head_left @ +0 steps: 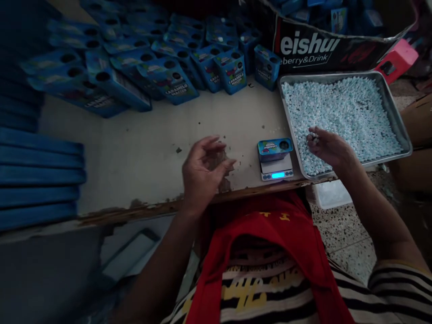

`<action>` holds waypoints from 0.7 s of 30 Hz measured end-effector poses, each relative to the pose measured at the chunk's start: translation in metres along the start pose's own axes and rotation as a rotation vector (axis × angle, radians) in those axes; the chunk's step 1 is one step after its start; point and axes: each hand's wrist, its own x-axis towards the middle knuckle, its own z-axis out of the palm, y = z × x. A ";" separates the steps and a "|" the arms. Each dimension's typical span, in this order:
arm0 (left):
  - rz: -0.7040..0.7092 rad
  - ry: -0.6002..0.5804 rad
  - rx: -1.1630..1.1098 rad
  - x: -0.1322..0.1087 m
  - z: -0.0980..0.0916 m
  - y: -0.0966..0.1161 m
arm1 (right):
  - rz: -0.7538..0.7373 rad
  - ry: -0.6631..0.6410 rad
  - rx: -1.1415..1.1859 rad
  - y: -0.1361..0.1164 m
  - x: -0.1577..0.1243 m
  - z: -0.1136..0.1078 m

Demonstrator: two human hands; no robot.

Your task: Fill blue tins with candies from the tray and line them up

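Observation:
My left hand [205, 168] hovers over the table near its front edge, fingers curved and apart, holding nothing. Over the left part of a metal tray [340, 170], my right hand [326, 144] is closed on some small pale candies at its fingertips. Light blue and white candies [340, 108] fill the tray. Between my hands a small digital scale [276, 170] with a lit blue display bears a blue candy box [275, 148]. The box has a dark round opening at the right of its top; its contents are hidden.
Many blue boxes [168, 83] stand in rows along the back of the table [145, 139]. Flat blue cartons [37, 166] are stacked at left. A black carton [337, 49] holding more blue boxes sits behind the tray, beside a pink object [400, 58].

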 end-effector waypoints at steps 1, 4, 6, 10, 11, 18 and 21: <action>0.003 0.036 0.013 -0.002 -0.009 -0.003 | -0.009 0.014 -0.008 0.000 0.000 -0.002; 0.013 0.121 0.039 -0.007 -0.027 -0.013 | -0.071 0.034 -0.066 -0.001 -0.004 -0.003; 0.007 0.154 0.039 -0.010 -0.033 -0.019 | -0.111 0.053 -0.112 -0.003 -0.008 -0.001; -0.034 0.167 -0.012 -0.015 -0.034 -0.025 | -0.143 0.023 -0.177 -0.006 -0.009 0.003; -0.034 0.164 -0.022 -0.015 -0.034 -0.025 | -0.148 -0.007 -0.194 -0.007 -0.008 0.003; -0.008 0.121 -0.005 -0.014 -0.028 -0.020 | -0.272 -0.170 -0.378 -0.006 -0.003 0.004; -0.039 0.075 0.002 -0.014 -0.025 -0.016 | -0.319 -0.217 -0.459 -0.006 -0.012 0.009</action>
